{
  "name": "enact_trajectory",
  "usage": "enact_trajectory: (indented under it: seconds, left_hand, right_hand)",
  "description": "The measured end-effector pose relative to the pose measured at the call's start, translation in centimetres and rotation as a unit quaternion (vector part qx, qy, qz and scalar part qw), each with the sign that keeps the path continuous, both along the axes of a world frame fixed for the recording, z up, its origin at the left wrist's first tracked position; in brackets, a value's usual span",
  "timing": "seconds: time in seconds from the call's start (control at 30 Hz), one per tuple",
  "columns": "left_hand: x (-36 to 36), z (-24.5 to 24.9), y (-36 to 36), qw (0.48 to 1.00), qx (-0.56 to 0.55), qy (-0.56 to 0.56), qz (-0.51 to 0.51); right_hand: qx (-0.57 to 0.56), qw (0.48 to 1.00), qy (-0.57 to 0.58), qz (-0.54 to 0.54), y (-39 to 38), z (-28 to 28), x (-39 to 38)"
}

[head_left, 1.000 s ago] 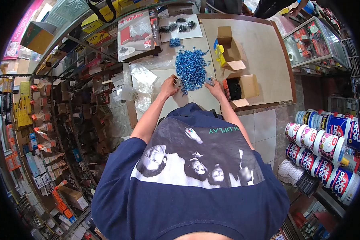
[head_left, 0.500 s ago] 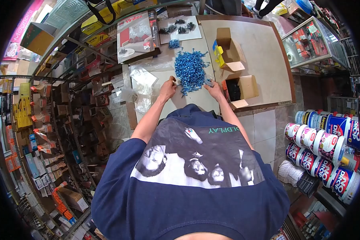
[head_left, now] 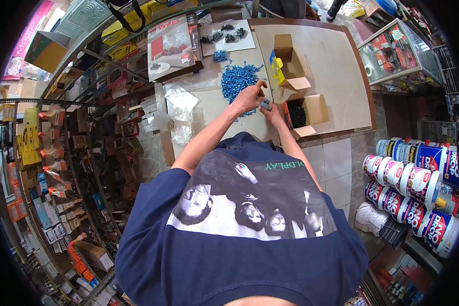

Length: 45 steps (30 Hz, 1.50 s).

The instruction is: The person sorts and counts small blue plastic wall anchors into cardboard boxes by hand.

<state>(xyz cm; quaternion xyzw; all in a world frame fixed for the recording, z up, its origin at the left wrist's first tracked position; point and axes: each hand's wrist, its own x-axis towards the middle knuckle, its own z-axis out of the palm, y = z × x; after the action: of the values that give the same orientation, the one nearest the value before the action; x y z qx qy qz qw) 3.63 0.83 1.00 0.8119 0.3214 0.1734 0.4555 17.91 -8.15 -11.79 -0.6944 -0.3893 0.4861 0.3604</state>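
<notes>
A heap of small blue plastic pieces (head_left: 234,79) lies on the pale counter (head_left: 331,66). My left hand (head_left: 250,98) reaches across over the near right edge of the heap, fingers pinched near my right hand. My right hand (head_left: 271,112) holds a small clear bag with blue pieces (head_left: 265,104) in it, just left of an open cardboard box (head_left: 306,113) with dark contents. Whether the left hand holds any pieces is too small to tell.
A second open box with yellow flaps (head_left: 289,64) stands behind the right hand. Empty clear bags (head_left: 181,99) lie at the left. A sheet with dark parts (head_left: 227,35) and a red and white carton (head_left: 171,46) sit further back. Paint tins (head_left: 418,183) are stacked right, shelves left.
My left hand has moved from the left side of the blue heap across to the right, meeting my right hand at the small bag. The right hand has barely shifted.
</notes>
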Motion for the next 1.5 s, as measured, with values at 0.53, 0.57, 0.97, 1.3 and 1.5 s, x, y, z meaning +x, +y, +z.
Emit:
enact_trajectory:
  seconds: [0.53, 0.57, 0.97, 1.3, 1.5]
  left_hand:
    - [-11.1, -8.0, -2.5, 0.985, -0.032, 0.139, 0.095]
    - [-11.0, -8.1, -2.8, 0.982, -0.041, 0.142, 0.118]
    - [-11.8, -8.4, -2.5, 0.981, -0.078, 0.087, 0.156]
    - [-13.3, -9.4, -2.5, 0.97, -0.119, 0.007, 0.212]
    - [-7.9, -2.9, -0.4, 0.98, -0.081, -0.031, 0.181]
  right_hand:
    - [-0.028, 0.999, -0.026, -0.006, -0.2, 2.8, -0.6]
    - [-0.041, 0.998, -0.036, -0.01, -0.2, 3.1, -0.7]
    - [-0.035, 0.999, -0.041, 0.005, 0.0, 2.1, -0.4]
    - [-0.026, 0.999, -0.042, -0.013, -0.3, 4.6, -1.0]
    - [-0.039, 0.999, -0.017, 0.01, 0.2, 0.9, -0.1]
